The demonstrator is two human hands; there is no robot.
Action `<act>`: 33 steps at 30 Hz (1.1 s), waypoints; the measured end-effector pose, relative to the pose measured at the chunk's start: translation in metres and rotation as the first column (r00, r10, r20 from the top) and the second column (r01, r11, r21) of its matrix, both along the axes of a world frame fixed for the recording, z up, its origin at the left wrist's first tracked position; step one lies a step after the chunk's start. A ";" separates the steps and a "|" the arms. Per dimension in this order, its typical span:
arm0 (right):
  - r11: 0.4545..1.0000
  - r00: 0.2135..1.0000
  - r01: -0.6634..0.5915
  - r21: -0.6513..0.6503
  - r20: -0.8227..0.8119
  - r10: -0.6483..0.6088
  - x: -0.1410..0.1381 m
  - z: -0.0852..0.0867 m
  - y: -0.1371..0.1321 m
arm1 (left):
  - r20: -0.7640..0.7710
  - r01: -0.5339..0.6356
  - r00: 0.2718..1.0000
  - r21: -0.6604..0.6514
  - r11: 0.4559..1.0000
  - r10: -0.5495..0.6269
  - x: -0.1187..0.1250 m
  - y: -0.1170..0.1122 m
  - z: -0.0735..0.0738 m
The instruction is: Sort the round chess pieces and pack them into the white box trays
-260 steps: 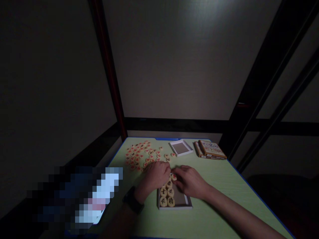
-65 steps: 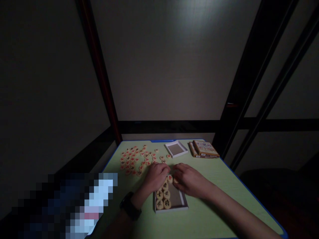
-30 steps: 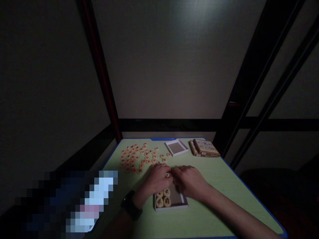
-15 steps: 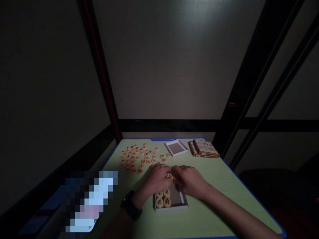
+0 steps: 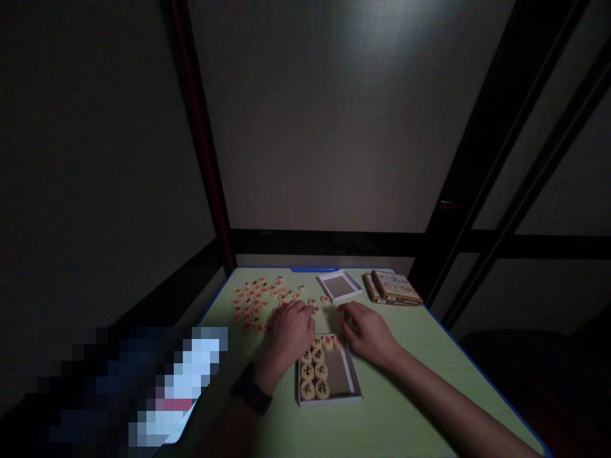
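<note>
A shallow white box tray [image 5: 354,387] lies on the green table [image 5: 410,356] just in front of me, with several round chess pieces [image 5: 315,371] lined up in its left half and along its far edge. My left hand [image 5: 290,331], with a dark watch on the wrist, reaches palm down past the tray's far left corner toward the loose pieces [image 5: 260,299]; its fingers are curled over a few of them. My right hand [image 5: 370,329] rests palm down beyond the tray's far right corner, fingers loosely bent, nothing visible in it.
A second empty white tray [image 5: 340,285] and a stack of orange printed box lids [image 5: 393,287] sit at the table's far side. A dark red post [image 5: 200,140] and black frame bars stand behind. A blurred patch covers the lower left.
Both hands have lifted off the tray and moved to its far side, the left toward the loose pieces. More pieces now show along the tray's far edge.
</note>
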State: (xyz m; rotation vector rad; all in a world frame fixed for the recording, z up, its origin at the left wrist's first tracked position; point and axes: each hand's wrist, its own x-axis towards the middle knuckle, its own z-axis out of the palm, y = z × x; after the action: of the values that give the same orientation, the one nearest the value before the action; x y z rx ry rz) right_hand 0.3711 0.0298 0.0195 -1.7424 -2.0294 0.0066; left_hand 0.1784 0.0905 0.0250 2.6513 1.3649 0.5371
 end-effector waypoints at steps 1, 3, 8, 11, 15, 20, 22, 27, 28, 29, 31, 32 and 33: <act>1.000 1.000 -0.006 0.016 0.024 0.006 0.002 -0.001 0.007 | -0.018 -0.024 1.000 0.019 1.000 0.025 -0.002 0.003 0.000; 0.996 0.992 -0.084 0.040 0.096 0.080 0.005 0.000 0.023 | -0.046 -0.061 0.997 0.051 0.997 0.063 -0.005 0.006 -0.001; 0.977 0.900 -0.210 -0.039 0.382 0.209 -0.002 0.013 0.066 | -0.094 -0.036 0.995 0.060 0.998 0.042 -0.004 0.003 -0.004; 0.974 0.853 -0.204 -0.097 0.471 0.226 -0.008 0.014 0.085 | -0.073 -0.004 0.997 0.033 0.999 0.006 -0.001 -0.002 -0.004; 0.978 0.864 -0.190 -0.092 0.457 0.211 -0.007 0.009 0.097 | -0.016 -0.020 1.000 0.031 0.999 0.021 -0.001 -0.001 -0.002; 0.978 0.882 -0.198 -0.065 0.423 0.206 -0.003 0.005 0.098 | 0.001 -0.043 0.999 0.060 0.997 0.043 -0.003 0.002 -0.003; 0.979 0.896 -0.202 -0.021 0.401 0.193 -0.003 0.004 0.094 | 0.015 -0.052 0.999 0.043 0.998 0.051 -0.002 0.001 -0.003; 0.952 0.955 -0.262 0.159 0.187 0.232 -0.009 -0.001 0.075 | 0.344 -0.086 0.929 -0.155 0.984 0.135 0.007 0.008 -0.006; 0.940 0.959 -0.274 0.203 0.124 0.253 -0.010 -0.003 0.070 | 0.450 -0.063 0.876 -0.248 0.967 0.173 0.009 0.012 -0.007; 0.929 0.961 -0.277 0.245 0.068 0.269 -0.011 -0.005 0.065 | 0.552 -0.009 0.807 -0.345 0.938 0.210 0.011 0.015 -0.010; 0.911 0.960 -0.267 0.313 0.001 0.281 -0.014 -0.009 0.057 | 0.719 0.188 0.644 -0.480 0.857 0.261 0.013 0.020 -0.015; 0.905 0.960 -0.260 0.337 -0.012 0.280 -0.016 -0.010 0.053 | 0.780 0.296 0.563 -0.500 0.814 0.274 0.013 0.022 -0.017; 0.900 0.960 -0.256 0.354 -0.015 0.279 -0.017 -0.011 0.050 | 0.825 0.389 0.490 -0.496 0.777 0.281 0.013 0.022 -0.019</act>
State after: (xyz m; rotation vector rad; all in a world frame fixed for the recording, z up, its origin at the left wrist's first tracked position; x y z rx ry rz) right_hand 0.3539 0.0803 0.0081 -1.2237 -2.0579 -0.1950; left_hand 0.1915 0.1126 0.0062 1.4178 0.8451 1.0093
